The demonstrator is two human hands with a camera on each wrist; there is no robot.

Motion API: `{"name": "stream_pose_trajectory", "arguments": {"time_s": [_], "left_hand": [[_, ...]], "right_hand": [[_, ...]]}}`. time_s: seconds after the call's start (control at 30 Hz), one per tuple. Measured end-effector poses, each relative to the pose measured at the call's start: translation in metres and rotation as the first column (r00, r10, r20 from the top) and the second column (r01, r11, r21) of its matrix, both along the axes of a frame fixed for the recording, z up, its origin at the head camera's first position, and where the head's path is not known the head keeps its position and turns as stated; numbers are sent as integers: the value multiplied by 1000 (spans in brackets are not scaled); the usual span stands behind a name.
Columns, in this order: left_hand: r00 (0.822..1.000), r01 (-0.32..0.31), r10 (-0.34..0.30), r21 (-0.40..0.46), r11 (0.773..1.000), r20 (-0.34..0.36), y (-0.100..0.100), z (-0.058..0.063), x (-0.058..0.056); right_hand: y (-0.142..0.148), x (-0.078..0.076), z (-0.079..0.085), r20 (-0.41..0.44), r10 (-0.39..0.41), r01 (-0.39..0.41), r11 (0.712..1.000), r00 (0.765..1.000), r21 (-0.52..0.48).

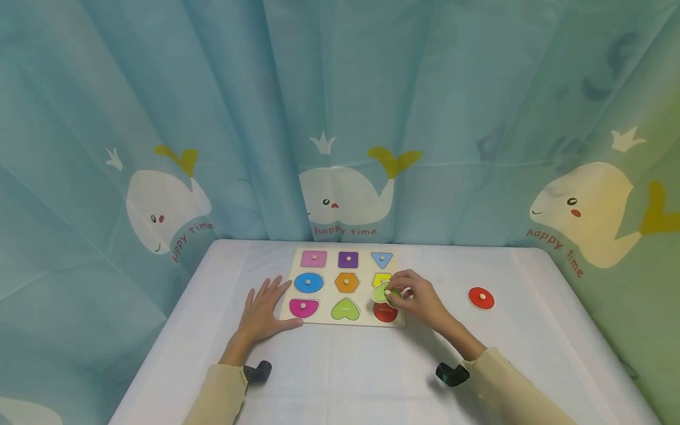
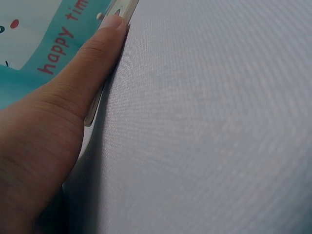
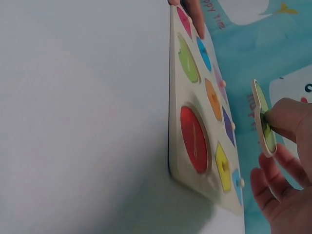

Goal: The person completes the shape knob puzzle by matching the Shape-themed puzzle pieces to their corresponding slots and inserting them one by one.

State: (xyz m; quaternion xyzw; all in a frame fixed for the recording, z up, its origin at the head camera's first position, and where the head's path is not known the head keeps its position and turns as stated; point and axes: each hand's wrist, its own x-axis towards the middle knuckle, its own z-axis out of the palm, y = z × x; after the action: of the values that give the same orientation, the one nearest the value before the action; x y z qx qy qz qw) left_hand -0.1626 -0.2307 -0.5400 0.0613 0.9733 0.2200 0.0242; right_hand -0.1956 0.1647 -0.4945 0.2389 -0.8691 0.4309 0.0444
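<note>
A green heart-shaped puzzle piece (image 1: pixel 380 293) is pinched between the thumb and fingers of my right hand (image 1: pixel 422 300). It is held above the right side of a wooden shape puzzle board (image 1: pixel 329 295), and the right wrist view shows the piece (image 3: pixel 264 122) tilted and apart from the board. My left hand (image 1: pixel 264 313) lies with spread fingers at the board's left edge, its thumb (image 2: pixel 95 56) along the near corner. In the board's near row are a bare green heart recess (image 1: pixel 346 310) and a bare red round recess (image 3: pixel 194 139).
A red round knobbed piece (image 1: pixel 481 298) lies on the white-covered table (image 1: pixel 340 372), right of the board. Several knobbed shapes, such as a blue oval (image 1: pixel 309 283) and a purple square (image 1: pixel 348 260), sit in the board. Behind the table hangs a blue whale-print curtain (image 1: pixel 457 118).
</note>
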Motion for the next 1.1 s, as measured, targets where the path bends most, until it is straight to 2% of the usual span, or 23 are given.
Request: {"name": "stream_pose_trajectory", "arguments": {"time_s": [0.37,0.47,0.83,1.1], "left_hand": [[1000,-2,2,6,1000,-27,0,2,1],[999,-3,4,11,1000,-42,1,2,2],[999,-10,10,-5,1000,-30,1,3,2],[1000,-4,4,-16,1000,2,1,2,-1]], "right_hand": [[-41,-8,-8,36,33,-31,998,999,-50],[-52,-7,-12,31,53,-51,997,998,-51],[-79,-4,-26,53,105,-102,994,993,-50],[-88,-5,-35,-10,117,-117,993,993,-32]]}}
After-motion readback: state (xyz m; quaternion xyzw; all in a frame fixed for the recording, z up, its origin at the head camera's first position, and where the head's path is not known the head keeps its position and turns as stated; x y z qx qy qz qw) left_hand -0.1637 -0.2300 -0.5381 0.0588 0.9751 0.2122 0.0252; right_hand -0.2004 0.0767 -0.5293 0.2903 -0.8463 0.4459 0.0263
